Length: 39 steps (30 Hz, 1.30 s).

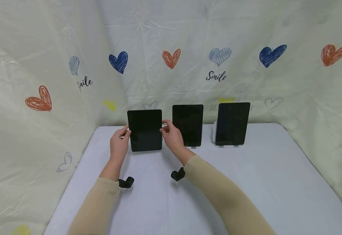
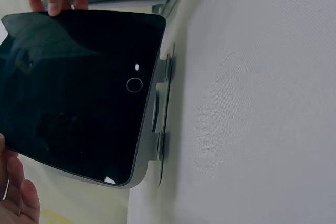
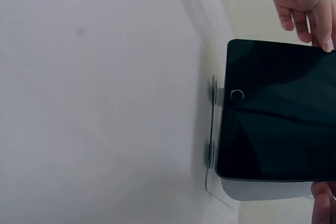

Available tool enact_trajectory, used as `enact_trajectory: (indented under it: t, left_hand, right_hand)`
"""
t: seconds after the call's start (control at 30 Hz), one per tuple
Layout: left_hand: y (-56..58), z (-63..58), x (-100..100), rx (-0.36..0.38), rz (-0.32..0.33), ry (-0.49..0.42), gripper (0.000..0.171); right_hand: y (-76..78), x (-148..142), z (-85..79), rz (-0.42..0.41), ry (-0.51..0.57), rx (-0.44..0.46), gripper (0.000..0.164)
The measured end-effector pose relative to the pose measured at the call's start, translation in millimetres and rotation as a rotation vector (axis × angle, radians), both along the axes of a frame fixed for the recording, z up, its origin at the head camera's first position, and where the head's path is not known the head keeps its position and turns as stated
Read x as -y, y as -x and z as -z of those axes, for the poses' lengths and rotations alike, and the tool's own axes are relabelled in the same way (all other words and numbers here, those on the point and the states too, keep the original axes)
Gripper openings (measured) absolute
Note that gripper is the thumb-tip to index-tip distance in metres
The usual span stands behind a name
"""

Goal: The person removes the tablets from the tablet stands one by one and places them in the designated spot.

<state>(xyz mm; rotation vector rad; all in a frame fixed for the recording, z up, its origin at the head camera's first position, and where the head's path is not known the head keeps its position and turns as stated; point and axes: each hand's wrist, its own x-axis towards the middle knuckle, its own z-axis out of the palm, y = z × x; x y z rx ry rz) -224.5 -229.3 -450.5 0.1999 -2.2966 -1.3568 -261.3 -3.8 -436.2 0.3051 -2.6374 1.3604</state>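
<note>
A dark-screened tablet (image 1: 145,130) leans upright near the back left of the table, its screen toward me. At its left edge, my left hand (image 1: 120,143) pinches the side between thumb and fingers. The right hand (image 1: 173,135) grips the opposite edge the same way. In the left wrist view, the tablet's home-button end sits right at the hooks of a thin stand (image 2: 159,145). The right wrist view shows this stand (image 3: 211,153) too, with a pale panel (image 3: 262,190) behind the tablet. Most of the stand is hidden by the tablet.
Two similar tablets stand upright to the right, a middle one (image 1: 189,122) close beside my right hand and another (image 1: 232,124) farther right on a stand. A white cloth covers the table (image 1: 276,182). Directly behind hangs a cream curtain (image 1: 188,26) printed with hearts.
</note>
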Motion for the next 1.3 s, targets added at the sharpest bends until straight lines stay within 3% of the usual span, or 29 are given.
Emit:
enact_trajectory:
  t: [0.2,0.47,0.83,1.3]
  left_hand:
    - [-4.4,-1.7,-0.2,0.024,0.029,-0.005,0.038]
    - [-12.5,-2.9,-0.4,0.114,0.089,-0.003,0.042]
    - [-26.6,-3.3,-3.2,0.215,0.103,0.014,0.044]
    - [-49.4,-5.1,13.4,0.358,0.160,0.062,0.046]
  right_hand:
    - [-4.8,-0.7,-0.7,0.006,0.028,0.053,0.037]
    - [-8.8,-8.4,-0.1,-0.014,0.027,0.101,0.040]
    - [-24.1,-21.1,-7.2,-0.070,0.058,0.231,0.040]
    - [-38.6,-15.4,-2.0,-0.130,0.118,0.396,0.036]
